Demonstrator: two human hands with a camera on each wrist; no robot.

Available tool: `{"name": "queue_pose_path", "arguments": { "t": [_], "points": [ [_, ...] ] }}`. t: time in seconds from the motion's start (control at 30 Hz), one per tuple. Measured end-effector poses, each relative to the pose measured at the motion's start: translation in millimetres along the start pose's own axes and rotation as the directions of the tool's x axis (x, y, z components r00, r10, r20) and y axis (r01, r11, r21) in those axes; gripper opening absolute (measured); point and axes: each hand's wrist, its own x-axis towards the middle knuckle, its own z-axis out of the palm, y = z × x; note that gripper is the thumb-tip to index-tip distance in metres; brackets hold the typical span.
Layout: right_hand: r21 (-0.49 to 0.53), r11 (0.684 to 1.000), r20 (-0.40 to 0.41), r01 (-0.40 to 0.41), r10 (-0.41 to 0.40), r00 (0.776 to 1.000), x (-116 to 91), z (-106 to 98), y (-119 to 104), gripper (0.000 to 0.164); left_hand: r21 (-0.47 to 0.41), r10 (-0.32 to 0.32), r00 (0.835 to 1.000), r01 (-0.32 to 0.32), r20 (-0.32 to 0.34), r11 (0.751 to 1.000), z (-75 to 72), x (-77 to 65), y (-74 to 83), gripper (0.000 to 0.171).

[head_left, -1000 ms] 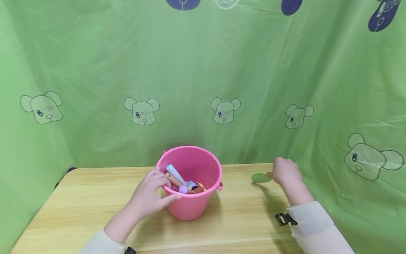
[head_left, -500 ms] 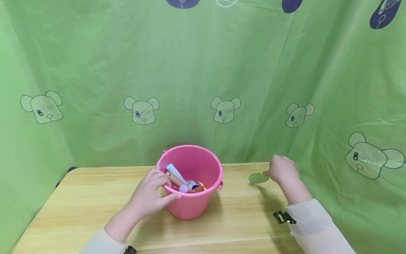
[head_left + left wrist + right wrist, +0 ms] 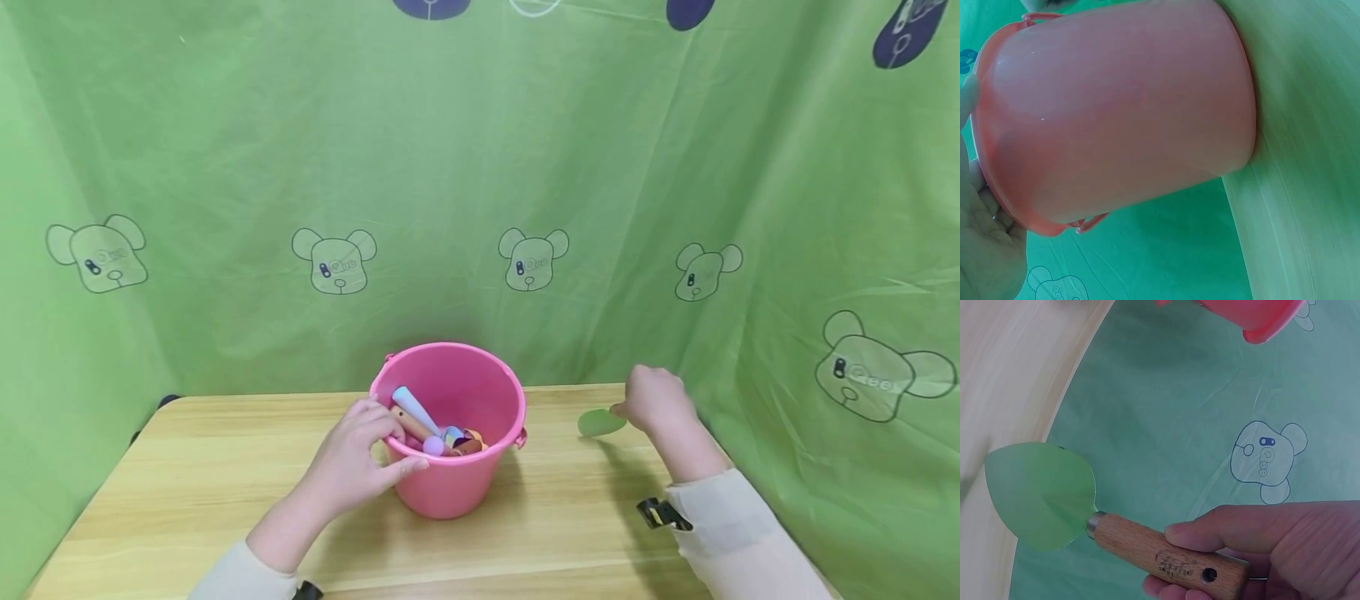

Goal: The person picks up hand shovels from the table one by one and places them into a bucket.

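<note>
A pink bucket (image 3: 450,487) stands on the wooden table. My left hand (image 3: 358,454) grips its near left rim, thumb outside and fingers over the edge. Inside the bucket lie several items, among them a light blue handle (image 3: 414,408), a wooden handle (image 3: 409,423) and a small purple ball (image 3: 433,446); their lower parts are hidden. To the right of the bucket, my right hand (image 3: 660,402) holds a small garden trowel by its wooden handle (image 3: 1166,556). The trowel's green, leaf-shaped blade (image 3: 1044,494) points left toward the bucket, above the table.
The light wood table (image 3: 202,475) runs back to a green cloth (image 3: 435,167) printed with bear heads, which also rises at left and right. The bucket's handle lugs (image 3: 521,439) stick out at its sides. Black straps (image 3: 663,514) sit at both wrists.
My right hand has moved a little to the left with the trowel, bringing the blade closer to the bucket. The left hand and the bucket stay in place.
</note>
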Motion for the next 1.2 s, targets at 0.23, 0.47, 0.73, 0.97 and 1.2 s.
{"name": "queue_pose_path", "arguments": {
  "t": [0.23,0.47,0.73,0.97,1.2],
  "points": [
    [-0.012,1.0,0.007,0.018,-0.018,1.0,-0.3,-1.9,-5.6,0.044,-0.002,0.012,1.0,-0.012,-0.013,1.0,0.5,-0.1,0.5,0.031],
    [-0.015,0.999,0.02,0.052,-0.052,0.998,-1.6,-4.0,-11.5,0.042,-0.008,0.012,1.0,-0.012,-0.012,1.0,0.8,-0.5,0.8,0.032],
    [-0.004,0.998,0.041,0.065,-0.065,0.997,-5.8,-5.7,-20.1,0.041,-0.003,0.012,1.0,-0.012,-0.005,1.0,1.2,-0.5,0.1,0.033],
    [-0.002,0.998,0.042,0.063,-0.063,0.997,-10.4,-8.7,-29.3,0.038,-0.004,0.017,1.0,-0.017,-0.009,1.0,1.7,-0.1,0.0,0.033],
    [-0.008,0.996,0.04,0.085,-0.085,0.996,-10.5,-7.1,-34.8,0.047,-0.008,0.018,1.0,-0.018,-0.006,1.0,0.7,0.0,0.8,0.03]
  ]
}}
